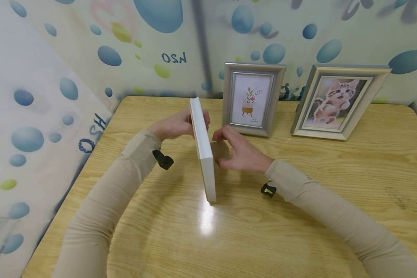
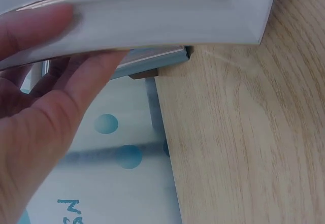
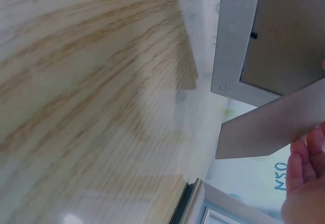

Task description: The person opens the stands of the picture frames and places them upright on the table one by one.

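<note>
A white picture frame point(image 1: 202, 133) stands edge-on to the head view, upright and slightly turned, above the table. My left hand point(image 1: 173, 125) grips its far edge, fingers on both faces; the left wrist view shows the moulded front point(image 2: 167, 21) with a thin gold line. Behind the frame, my right hand point(image 1: 244, 150) pinches a flat brown-grey support flap point(image 1: 220, 150) between thumb and fingers. In the right wrist view the flap point(image 3: 269, 125) angles away from the brown backing panel point(image 3: 289, 36). Whether the frame's lower edge touches the table cannot be told.
A silver frame with a potted-plant picture point(image 1: 248, 98) stands just beyond my right hand. Farther right is another frame with a kitten picture point(image 1: 338, 102). The wooden table point(image 1: 299, 231) meets a wall point(image 1: 208, 38) patterned with blue and green ovals.
</note>
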`<state>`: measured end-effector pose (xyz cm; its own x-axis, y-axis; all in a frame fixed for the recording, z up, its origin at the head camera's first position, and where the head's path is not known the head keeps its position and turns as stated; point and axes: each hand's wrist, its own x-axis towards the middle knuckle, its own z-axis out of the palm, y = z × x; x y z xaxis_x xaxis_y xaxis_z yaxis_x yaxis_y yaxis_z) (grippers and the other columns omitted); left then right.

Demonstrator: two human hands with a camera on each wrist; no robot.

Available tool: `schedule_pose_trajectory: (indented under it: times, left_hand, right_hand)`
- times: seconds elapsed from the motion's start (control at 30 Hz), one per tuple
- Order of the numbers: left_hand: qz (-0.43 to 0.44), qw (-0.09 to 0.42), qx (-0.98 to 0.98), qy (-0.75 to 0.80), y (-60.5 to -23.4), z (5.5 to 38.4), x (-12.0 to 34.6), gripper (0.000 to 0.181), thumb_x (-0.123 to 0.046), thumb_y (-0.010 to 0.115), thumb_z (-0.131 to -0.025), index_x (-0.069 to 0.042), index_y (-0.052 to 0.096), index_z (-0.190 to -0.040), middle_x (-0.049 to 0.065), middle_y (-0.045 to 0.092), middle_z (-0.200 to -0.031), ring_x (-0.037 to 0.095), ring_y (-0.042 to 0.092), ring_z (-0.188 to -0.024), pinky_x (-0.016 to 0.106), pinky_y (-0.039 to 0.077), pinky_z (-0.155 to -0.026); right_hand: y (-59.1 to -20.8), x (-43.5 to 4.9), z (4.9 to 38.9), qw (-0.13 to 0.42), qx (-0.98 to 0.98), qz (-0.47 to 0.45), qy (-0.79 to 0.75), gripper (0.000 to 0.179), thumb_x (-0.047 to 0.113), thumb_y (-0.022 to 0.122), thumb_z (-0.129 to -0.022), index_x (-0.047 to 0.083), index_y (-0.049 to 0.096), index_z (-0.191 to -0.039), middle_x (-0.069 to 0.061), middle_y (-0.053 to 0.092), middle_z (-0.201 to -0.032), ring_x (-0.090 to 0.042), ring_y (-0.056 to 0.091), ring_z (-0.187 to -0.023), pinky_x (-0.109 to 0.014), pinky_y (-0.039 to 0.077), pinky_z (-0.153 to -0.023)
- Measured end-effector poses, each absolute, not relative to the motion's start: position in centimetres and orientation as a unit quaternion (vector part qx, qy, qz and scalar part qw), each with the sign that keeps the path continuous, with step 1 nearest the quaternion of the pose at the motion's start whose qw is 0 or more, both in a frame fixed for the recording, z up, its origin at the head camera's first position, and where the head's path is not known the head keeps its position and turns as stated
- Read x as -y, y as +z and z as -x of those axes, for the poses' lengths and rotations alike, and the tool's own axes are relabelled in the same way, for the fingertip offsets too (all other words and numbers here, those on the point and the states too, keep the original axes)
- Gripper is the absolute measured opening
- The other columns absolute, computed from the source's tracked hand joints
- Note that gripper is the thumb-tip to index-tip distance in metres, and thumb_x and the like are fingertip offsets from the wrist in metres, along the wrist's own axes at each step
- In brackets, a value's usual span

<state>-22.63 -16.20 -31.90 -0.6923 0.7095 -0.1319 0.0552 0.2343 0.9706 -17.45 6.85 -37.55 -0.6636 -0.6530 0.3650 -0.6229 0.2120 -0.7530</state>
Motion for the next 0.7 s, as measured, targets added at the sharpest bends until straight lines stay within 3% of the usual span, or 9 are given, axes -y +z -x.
schedule_pose_trajectory:
  times: [0.27, 0.7]
  left_hand:
    - [-0.292, 0.297, -0.711, 0.567, -32.2, 23.0, 16.8, 0.014, 0.011, 0.054, -0.082, 0.009, 0.047, -0.094, 0.011, 0.052, -0.084, 0.025, 0.058, -0.082, 0.039, 0.051, -0.08]
    - [-0.218, 0.262, -0.743, 0.575, -32.0, 22.9, 17.7, 0.037, 0.022, 0.059, -0.073, -0.001, 0.053, -0.101, 0.007, 0.053, -0.093, 0.019, 0.052, -0.086, 0.034, 0.05, -0.076]
  right_hand:
    - [-37.6, -7.5, 17.7, 0.005, -0.777, 0.407, -0.481, 0.058, 0.007, 0.078, -0.073, 0.0, 0.05, -0.123, -0.011, 0.051, -0.122, -0.024, 0.047, -0.117, -0.037, 0.035, -0.104]
    - [-37.9, -9.3, 17.8, 0.028, -0.8, 0.375, -0.467, 0.058, 0.005, 0.077, -0.075, -0.002, 0.049, -0.126, -0.013, 0.053, -0.124, -0.026, 0.047, -0.117, -0.042, 0.035, -0.104]
